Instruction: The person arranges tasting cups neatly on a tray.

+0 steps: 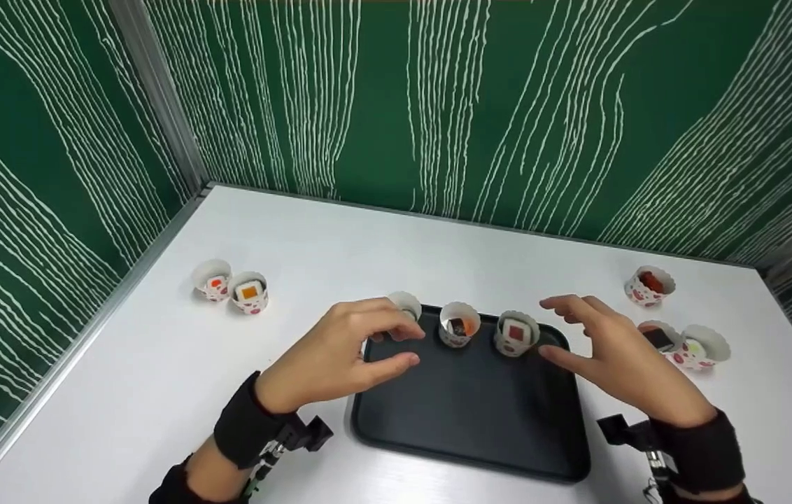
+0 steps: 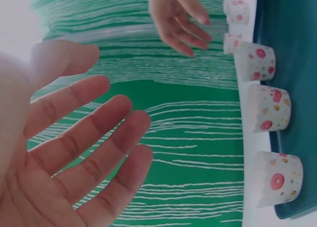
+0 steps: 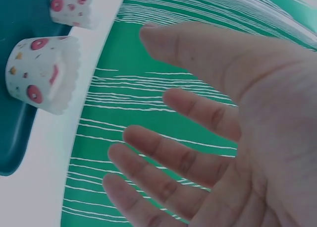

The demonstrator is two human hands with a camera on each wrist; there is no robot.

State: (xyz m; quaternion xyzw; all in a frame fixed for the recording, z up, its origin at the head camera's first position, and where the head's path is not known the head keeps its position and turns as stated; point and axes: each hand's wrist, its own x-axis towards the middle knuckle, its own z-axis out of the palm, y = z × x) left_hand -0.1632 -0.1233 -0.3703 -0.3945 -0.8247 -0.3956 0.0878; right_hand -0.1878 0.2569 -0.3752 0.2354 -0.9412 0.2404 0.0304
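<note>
A black tray (image 1: pixel 466 406) lies on the table, with three patterned paper cups along its far edge. My left hand (image 1: pixel 343 350) is held above the tray's left side, fingers loosely bent and thumb apart, holding nothing. It partly hides the left paper cup (image 1: pixel 407 304). The middle paper cup (image 1: pixel 457 339) has dark and orange pieces inside. In the right paper cup (image 1: pixel 512 345) sits a white piece with a red centre. My right hand (image 1: pixel 616 353) hovers just right of that cup, thumb and fingers spread, with nothing in it. Both palms show bare in the wrist views.
Two paper cups (image 1: pixel 250 304) stand at the left on the white table (image 1: pixel 179 399). Over on the right are a cup with red contents (image 1: pixel 646 292) and two more cups (image 1: pixel 707 353), partly behind my right hand. Green panels (image 1: pixel 382 105) with white lines enclose the back and sides.
</note>
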